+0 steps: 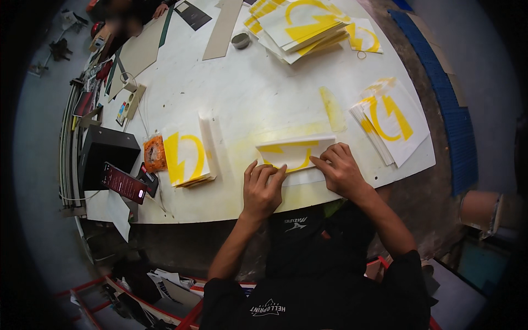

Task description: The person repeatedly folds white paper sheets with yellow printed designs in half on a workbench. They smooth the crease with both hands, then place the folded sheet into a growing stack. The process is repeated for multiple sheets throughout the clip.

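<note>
A white paper sheet with yellow print (pixel 291 152) lies at the table's near edge, its far part folded up toward me. My left hand (pixel 262 190) pinches its left side, thumb and fingers at the near edge. At the right end, my right hand (pixel 339 169) has its fingers closed on the same sheet near the corner. To the left stands a stack of folded yellow and white papers (pixel 190 157). On the right lies another fanned stack of printed papers (pixel 389 124).
A large pile of printed papers (pixel 302 27) sits at the far side, near a small round tin (pixel 240 40). Leftward are a black box (pixel 108 155), a phone (pixel 125 183) and an orange packet (pixel 154 153). Another person's hand (pixel 160 10) shows at the far left.
</note>
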{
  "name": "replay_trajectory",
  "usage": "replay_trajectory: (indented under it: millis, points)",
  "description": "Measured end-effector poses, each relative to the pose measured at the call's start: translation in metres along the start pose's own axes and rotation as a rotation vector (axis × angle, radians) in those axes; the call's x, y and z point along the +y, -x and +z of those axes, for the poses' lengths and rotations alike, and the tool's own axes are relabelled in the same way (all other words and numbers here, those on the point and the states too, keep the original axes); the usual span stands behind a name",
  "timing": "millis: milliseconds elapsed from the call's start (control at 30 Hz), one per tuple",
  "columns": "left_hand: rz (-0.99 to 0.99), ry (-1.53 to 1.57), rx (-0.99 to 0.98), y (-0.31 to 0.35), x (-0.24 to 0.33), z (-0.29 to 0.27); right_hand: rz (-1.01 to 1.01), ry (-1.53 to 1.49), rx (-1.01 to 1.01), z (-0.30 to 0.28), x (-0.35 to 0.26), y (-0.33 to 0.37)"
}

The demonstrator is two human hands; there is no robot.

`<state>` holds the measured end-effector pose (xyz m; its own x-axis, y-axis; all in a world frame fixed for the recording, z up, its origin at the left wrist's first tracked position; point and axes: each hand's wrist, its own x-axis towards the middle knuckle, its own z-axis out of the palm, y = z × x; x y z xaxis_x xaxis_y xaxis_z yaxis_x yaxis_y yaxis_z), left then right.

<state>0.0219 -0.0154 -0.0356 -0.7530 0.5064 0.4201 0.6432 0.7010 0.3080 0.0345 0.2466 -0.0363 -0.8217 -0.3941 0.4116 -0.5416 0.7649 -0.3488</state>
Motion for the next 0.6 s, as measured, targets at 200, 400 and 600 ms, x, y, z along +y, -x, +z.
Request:
replay_trajectory:
  millis: [200,400,600]
  points:
    - [-0.006,0.053,-0.080,0.019,0.013,-0.015,-0.074,0.033,0.026,-0.011,-0.023,0.023]
    - [0.032,0.055,-0.145,0.035,0.014,-0.014,0.001,0.017,-0.056,-0.016,-0.033,0.036]
    - [0.057,0.033,-0.098,0.039,0.012,-0.009,-0.003,-0.019,-0.031,-0.013,-0.030,0.038]
